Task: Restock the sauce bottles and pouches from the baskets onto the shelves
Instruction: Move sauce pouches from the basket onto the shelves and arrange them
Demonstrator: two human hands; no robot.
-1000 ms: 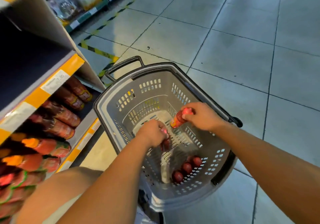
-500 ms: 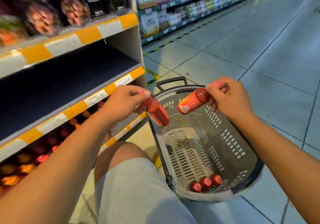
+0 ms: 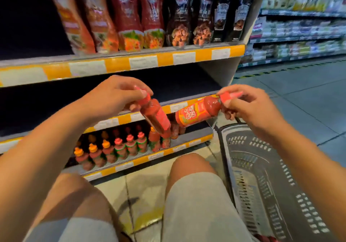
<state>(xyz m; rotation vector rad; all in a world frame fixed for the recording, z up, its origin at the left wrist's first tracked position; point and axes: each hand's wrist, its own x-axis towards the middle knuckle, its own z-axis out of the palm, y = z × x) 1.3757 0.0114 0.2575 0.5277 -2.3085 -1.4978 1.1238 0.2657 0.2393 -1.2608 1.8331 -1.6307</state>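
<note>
Held before the shelf (image 3: 119, 118) by pinched red caps: left hand (image 3: 112, 95) tilting red sauce bottle (image 3: 155, 118) base down-right, right hand (image 3: 250, 108) angling orange-labelled sauce bottle (image 3: 196, 113) base down-left.

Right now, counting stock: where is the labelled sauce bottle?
Head view, right of centre: the labelled sauce bottle hangs tilted from the right hand, above the basket.
</note>
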